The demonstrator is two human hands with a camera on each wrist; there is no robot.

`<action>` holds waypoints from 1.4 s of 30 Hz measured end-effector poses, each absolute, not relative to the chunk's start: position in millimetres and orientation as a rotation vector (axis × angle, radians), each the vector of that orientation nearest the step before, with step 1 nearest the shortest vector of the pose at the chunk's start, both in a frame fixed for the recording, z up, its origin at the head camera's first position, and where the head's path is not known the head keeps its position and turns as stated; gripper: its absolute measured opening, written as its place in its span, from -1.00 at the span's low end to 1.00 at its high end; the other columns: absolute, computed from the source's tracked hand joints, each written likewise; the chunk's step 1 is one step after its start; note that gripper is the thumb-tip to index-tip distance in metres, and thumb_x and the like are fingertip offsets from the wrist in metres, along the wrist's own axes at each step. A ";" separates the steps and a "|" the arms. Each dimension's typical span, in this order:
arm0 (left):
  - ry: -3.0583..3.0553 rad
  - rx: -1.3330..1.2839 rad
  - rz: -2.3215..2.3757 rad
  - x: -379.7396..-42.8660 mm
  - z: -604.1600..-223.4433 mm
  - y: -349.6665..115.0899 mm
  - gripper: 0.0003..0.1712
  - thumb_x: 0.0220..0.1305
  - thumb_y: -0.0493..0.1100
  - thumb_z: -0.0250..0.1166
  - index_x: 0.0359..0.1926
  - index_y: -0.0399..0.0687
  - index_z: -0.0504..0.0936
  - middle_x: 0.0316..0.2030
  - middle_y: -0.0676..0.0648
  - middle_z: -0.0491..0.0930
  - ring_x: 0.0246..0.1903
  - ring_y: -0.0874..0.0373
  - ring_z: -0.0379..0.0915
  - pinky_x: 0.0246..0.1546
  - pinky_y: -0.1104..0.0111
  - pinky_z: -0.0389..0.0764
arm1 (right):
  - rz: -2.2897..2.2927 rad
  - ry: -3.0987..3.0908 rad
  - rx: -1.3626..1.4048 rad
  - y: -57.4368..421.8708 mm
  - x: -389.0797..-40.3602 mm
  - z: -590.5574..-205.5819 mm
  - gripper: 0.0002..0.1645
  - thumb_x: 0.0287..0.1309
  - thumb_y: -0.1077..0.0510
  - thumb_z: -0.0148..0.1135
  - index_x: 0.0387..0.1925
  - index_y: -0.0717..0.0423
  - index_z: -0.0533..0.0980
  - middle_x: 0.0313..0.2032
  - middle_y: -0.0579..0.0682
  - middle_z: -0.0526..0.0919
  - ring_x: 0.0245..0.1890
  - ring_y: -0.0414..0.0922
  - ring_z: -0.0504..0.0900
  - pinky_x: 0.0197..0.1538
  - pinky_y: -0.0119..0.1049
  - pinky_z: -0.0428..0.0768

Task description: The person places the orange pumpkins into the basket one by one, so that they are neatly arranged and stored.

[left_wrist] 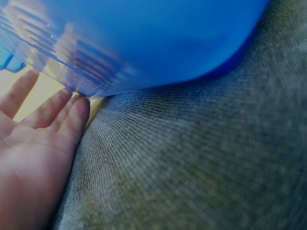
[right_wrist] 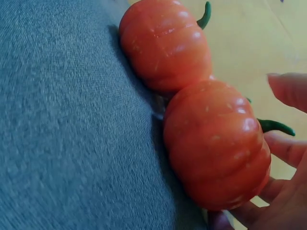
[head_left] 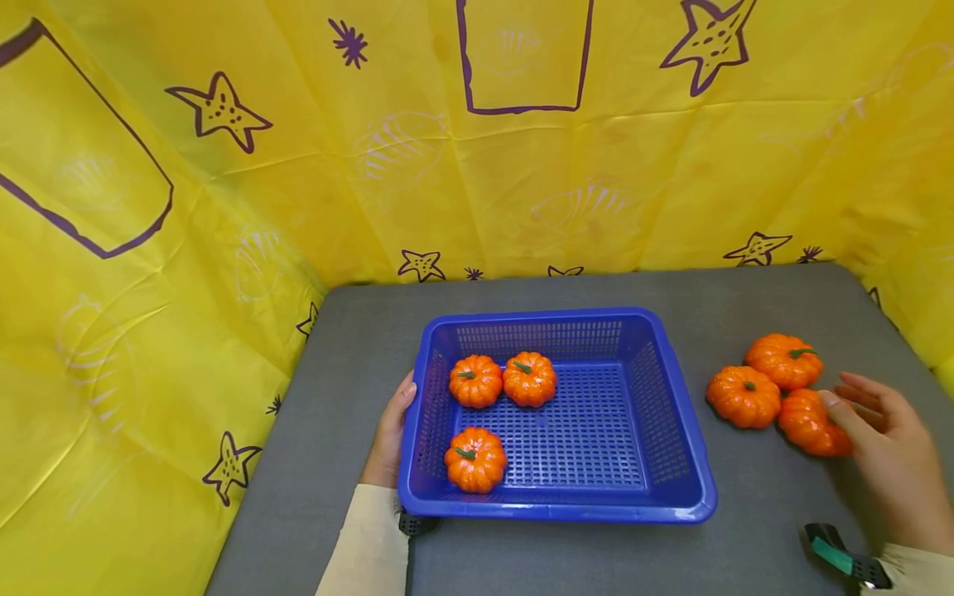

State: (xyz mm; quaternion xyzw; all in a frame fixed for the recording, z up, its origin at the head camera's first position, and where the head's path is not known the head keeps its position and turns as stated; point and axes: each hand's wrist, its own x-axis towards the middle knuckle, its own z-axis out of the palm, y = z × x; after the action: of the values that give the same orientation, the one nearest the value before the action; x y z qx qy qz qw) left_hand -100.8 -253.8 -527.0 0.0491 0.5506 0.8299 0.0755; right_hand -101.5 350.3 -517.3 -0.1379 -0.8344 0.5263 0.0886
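Note:
A blue plastic basket [head_left: 555, 511] sits on the grey table with three orange toy pumpkins inside: one pumpkin [head_left: 475, 382] and another pumpkin [head_left: 530, 379] touching at the back left, a third pumpkin [head_left: 475, 460] at the front left. My left hand [head_left: 391, 430] rests against the basket's left side; in the left wrist view its fairly straight fingers [left_wrist: 53, 108] touch the wall. At right, my right hand [head_left: 887, 439] reaches over the nearest pumpkin [head_left: 808, 422], fingers spread around it. That pumpkin [right_wrist: 218, 143] still rests on the table in the right wrist view.
Two more pumpkins, a left one [head_left: 743, 397] and a rear one [head_left: 784, 362], lie close against the pumpkin by my right hand. A yellow cloth [head_left: 492, 190] with starfish drawings hangs behind and left of the grey table [head_left: 358, 331].

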 end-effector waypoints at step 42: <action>1.662 0.110 2.490 -102.0 -529.7 -253.7 -0.26 0.66 0.11 -0.11 0.74 0.07 0.12 0.49 -0.16 0.41 0.31 -0.06 0.47 0.31 0.05 0.54 | 1.441 -2.624 -0.328 356.1 -94.7 -526.7 -0.07 0.43 0.06 0.47 0.69 -0.03 0.27 0.18 -0.15 0.47 -0.13 -0.53 0.35 -0.18 -0.67 0.34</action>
State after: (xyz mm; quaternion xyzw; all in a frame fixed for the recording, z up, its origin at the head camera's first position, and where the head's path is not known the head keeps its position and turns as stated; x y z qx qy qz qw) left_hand -102.0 -253.7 -529.7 0.0367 0.5533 0.8290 0.0727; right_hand -94.7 356.1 -526.7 -0.1088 -0.8695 0.4774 0.0652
